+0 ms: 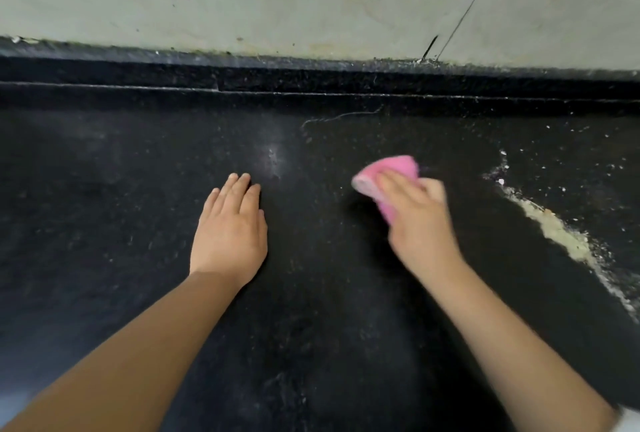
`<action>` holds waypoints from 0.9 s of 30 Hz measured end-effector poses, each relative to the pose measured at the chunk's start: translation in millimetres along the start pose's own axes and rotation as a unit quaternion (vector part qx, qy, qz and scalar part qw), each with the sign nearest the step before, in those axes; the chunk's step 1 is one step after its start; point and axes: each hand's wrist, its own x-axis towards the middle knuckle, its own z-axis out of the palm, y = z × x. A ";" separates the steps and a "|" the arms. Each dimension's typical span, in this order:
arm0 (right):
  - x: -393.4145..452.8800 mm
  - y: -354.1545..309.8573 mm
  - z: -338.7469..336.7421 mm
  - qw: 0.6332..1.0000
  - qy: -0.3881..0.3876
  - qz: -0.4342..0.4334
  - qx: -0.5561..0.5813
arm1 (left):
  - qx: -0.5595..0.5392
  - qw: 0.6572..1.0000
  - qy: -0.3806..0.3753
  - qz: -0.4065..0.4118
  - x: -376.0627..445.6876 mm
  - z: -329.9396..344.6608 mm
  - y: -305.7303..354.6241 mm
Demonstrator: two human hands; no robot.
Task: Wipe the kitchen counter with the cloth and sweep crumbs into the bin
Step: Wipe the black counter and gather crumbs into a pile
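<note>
Right hand (420,224): we clutch the pink cloth (388,177), centre right
Left hand (230,229): ours, flat and wide on the table (104,224)
Crumbs (561,234): far right

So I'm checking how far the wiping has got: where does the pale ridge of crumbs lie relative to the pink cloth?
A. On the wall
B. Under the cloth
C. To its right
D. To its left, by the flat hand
C: the crumbs curve across the counter right of the cloth held by the right hand.
</note>
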 end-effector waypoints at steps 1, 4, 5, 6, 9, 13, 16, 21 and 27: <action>5.7 -23.6 10.7 0.999 -0.016 -0.034 0.023 | 0.001 1.000 -0.001 -0.001 -1.5 1.4 -0.7; 18.4 -67.8 35.3 0.994 -0.062 -0.085 0.042 | 0.007 1.000 0.001 0.002 -1.6 5.4 -5.5; 21.6 -68.9 37.9 0.993 -0.076 -0.080 0.042 | 0.010 1.000 0.002 0.009 -0.3 6.9 -6.5; 23.0 -62.7 38.0 0.993 -0.089 -0.066 0.045 | 0.013 1.000 0.002 0.012 0.1 7.6 -6.7; 16.1 -15.3 25.0 0.996 -0.083 0.012 -0.006 | 0.007 1.000 0.003 0.008 -0.1 9.3 -7.5; -12.4 72.4 -10.0 0.980 -0.091 0.149 -0.096 | 0.009 1.000 0.008 0.008 -0.7 9.9 -6.7; -23.5 100.2 -37.8 0.981 -0.052 0.144 -0.118 | 0.029 0.999 0.008 0.015 0.1 8.8 -8.7; -17.9 74.4 -34.3 0.999 -0.027 0.013 -0.041 | 0.022 0.998 0.056 0.038 8.3 6.9 12.9; -26.4 125.6 -39.0 0.991 -0.136 -0.014 -0.003 | -0.057 0.990 0.044 0.121 32.0 22.2 81.4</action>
